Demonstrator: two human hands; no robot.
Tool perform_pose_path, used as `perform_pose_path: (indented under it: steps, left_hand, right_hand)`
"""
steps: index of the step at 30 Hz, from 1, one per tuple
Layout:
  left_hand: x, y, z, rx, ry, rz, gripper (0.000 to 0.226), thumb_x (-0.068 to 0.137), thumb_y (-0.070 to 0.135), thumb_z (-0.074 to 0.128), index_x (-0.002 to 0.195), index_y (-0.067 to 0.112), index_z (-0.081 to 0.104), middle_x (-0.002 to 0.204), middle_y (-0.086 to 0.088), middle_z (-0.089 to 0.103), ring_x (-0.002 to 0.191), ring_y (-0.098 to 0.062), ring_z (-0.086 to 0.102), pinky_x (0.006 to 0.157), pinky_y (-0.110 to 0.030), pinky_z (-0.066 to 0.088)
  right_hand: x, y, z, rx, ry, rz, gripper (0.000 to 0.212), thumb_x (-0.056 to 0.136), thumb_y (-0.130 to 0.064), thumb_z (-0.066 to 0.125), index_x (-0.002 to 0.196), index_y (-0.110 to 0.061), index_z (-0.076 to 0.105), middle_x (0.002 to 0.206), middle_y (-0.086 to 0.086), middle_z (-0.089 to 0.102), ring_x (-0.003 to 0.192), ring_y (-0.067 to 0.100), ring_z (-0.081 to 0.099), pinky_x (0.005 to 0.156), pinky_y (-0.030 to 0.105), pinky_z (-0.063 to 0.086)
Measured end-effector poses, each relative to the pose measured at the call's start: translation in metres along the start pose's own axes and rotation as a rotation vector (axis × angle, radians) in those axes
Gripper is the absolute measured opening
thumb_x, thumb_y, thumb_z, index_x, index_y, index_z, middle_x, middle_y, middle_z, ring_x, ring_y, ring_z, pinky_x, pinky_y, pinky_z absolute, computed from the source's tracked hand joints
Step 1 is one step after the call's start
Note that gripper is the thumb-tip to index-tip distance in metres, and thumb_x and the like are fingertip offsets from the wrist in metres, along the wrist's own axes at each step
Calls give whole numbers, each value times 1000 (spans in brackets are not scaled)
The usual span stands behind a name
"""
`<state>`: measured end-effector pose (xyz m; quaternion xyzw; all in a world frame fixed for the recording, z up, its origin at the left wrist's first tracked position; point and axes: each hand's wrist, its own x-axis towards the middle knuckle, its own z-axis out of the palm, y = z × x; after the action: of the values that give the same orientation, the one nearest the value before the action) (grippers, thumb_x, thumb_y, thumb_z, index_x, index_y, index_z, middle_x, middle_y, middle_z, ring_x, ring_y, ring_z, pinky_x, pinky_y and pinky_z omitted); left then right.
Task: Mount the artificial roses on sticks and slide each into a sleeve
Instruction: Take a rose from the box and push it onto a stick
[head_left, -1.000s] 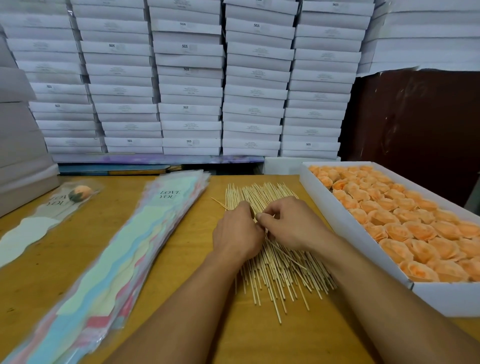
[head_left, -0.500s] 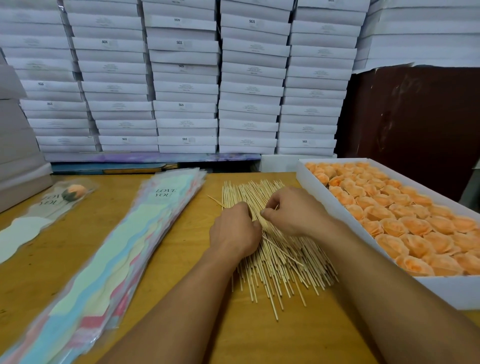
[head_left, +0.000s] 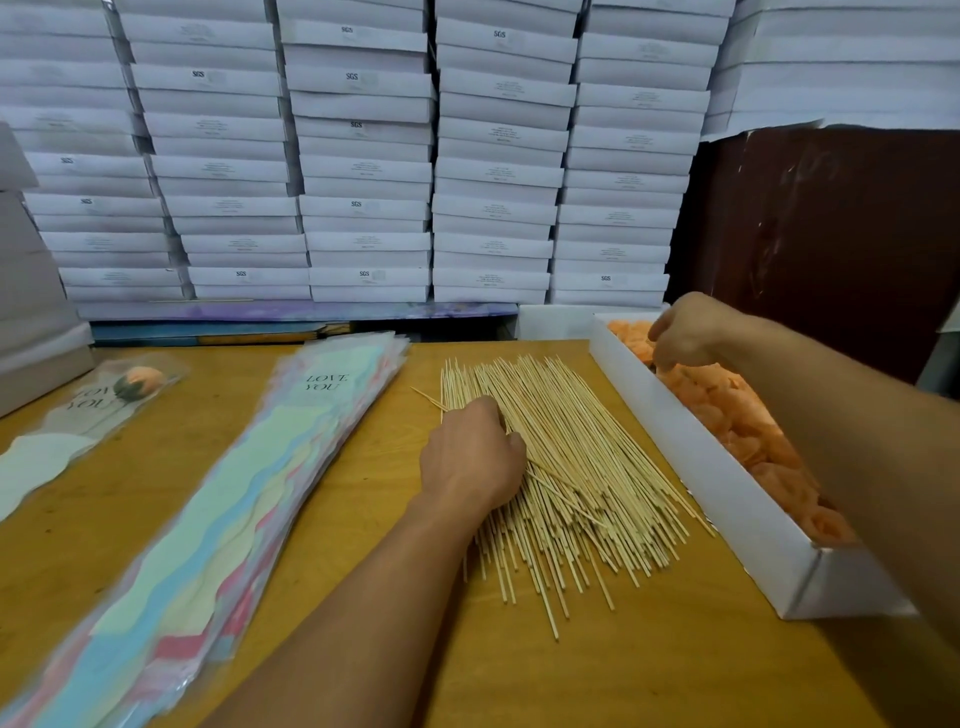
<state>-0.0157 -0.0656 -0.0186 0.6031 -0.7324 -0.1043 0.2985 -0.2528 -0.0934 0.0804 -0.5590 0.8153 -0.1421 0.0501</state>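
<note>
On table (head_left: 363, 597): two hands — left hand (head_left: 470, 457), right hand (head_left: 685, 332) — one finished rose sleeve (head_left: 93, 410).

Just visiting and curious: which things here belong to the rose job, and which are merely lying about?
In use: pile of thin wooden sticks; orange fabric roses in white cardboard tray; stack of pastel sleeves; finished sleeved rose.
Idle: stacked white boxes; dark red panel.
</note>
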Motion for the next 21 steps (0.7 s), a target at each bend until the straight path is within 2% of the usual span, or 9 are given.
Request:
perform_pose_path:
  steps: [3,9,13,18,21]
  left_hand:
    - [0,1,-1,-8,-5,-6,13,95,30,59,100,18,60,93,2,62,85,-21,60,73,-38,55]
    - [-1,2,-2,-12,-14,-12,13,95,31,59,99,19,59,94,2,61,86,-22,60,76,-40,56]
    - [-2,2,-2,-9,-22,-10,14,94,31,59,100,18,59,96,1,62,88,-23,60,76,-40,55]
    - [-2,3,-2,-6,-27,-17,14,94,31,59,98,18,59,94,1,62,87,-23,60,73,-38,53]
    - [-2,3,-2,-5,-30,-19,14,94,31,59,99,18,60,94,1,62,87,-23,61,75,-39,55]
  right_hand:
    - [7,8,6,-79,-58,3,42,86,-10,74,127,-2,66,130,16,64,118,33,62,102,44,52]
    - [15,21,15,-37,-154,8,45,85,-20,78,128,-12,68,128,11,66,116,32,62,99,43,52]
    - [18,26,20,-69,-144,1,51,84,-29,80,130,-14,66,127,9,67,113,32,63,91,40,52]
    - [20,28,27,-160,-49,-5,45,89,-43,72,126,-18,68,126,6,66,115,30,58,101,44,50]
    - [21,27,26,-198,-14,5,40,90,-38,72,122,-14,69,123,6,68,110,28,59,101,41,49]
